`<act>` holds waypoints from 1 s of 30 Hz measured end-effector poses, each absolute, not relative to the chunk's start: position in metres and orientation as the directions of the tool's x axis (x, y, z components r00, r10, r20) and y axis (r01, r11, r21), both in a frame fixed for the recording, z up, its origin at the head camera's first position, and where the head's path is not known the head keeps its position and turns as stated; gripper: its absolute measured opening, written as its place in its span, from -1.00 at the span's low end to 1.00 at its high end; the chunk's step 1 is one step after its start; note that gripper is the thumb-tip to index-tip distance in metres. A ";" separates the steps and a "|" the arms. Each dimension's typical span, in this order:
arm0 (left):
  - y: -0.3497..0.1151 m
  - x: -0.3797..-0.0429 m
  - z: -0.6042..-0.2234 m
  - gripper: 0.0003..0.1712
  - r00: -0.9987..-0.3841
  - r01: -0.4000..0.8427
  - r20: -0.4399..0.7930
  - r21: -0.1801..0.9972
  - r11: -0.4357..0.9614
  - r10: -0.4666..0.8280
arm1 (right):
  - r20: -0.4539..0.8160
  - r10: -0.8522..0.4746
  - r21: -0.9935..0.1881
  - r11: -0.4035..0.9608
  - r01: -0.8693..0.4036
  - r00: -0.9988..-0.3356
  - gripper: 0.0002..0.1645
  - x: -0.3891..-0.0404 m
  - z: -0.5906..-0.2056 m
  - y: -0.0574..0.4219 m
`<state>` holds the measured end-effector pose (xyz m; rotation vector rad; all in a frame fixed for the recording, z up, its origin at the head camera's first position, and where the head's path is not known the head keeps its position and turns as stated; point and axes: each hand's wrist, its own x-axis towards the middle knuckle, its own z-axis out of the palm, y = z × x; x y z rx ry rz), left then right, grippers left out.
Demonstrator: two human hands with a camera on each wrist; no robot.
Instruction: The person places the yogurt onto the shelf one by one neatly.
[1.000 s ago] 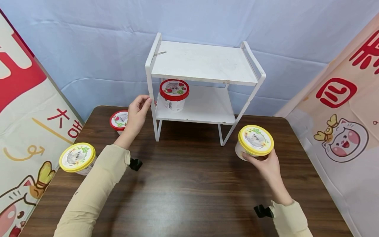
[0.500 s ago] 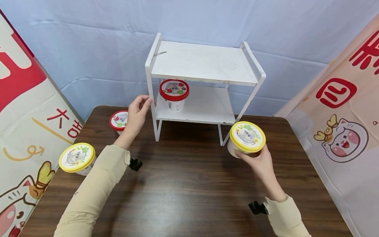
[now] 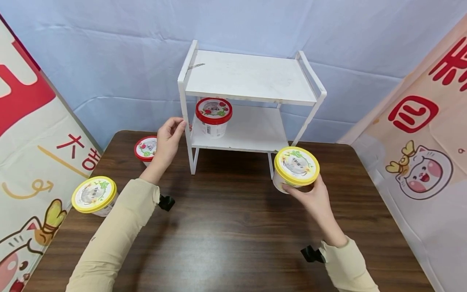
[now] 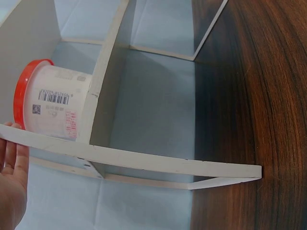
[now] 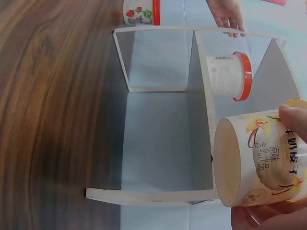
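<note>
My right hand (image 3: pixel 310 196) grips a white paper tub with a yellow lid (image 3: pixel 296 165), held up off the table in front of the shelf's right leg. The right wrist view shows the tub's printed side and bare base (image 5: pixel 228 163). With thumb and fingers my left hand (image 3: pixel 169 140) pinches the left front post of a two-tier white shelf (image 3: pixel 251 77). On its lower tier, at the left end, stands a tub with a red lid (image 3: pixel 214 113); the left wrist view has this tub's barcode side (image 4: pixel 57 100) towards it.
Behind my left forearm stands another red-lidded tub (image 3: pixel 146 149), partly hidden. A second yellow-lidded tub (image 3: pixel 95 195) sits at the left edge of the dark wooden table (image 3: pixel 226 227). A pale blue cloth (image 3: pixel 120 48) hangs behind, with printed banners on both sides.
My right hand has carried the yellow-lidded tub leftward and slightly away from me, to the shelf's right front leg. My left hand stays on the post.
</note>
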<state>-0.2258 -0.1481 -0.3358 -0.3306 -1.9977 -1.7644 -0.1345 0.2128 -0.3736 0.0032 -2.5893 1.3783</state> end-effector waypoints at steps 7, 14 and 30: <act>-0.148 -0.225 -0.335 -0.77 -0.873 0.456 0.474 0.876 0.157 -0.113 | 0.192 0.072 -0.834 0.538 -0.124 -0.979 0.01 -0.134 -0.366 0.206; -0.148 -0.225 -0.335 -0.77 -0.874 0.453 0.472 0.877 0.161 -0.115 | 0.206 0.055 -0.841 0.520 -0.148 -0.977 -0.01 -0.135 -0.359 0.198; -0.148 -0.226 -0.336 -0.78 -0.868 0.464 0.482 0.872 0.157 -0.115 | 0.228 0.035 -0.854 0.487 -0.183 -0.973 -0.09 -0.138 -0.346 0.186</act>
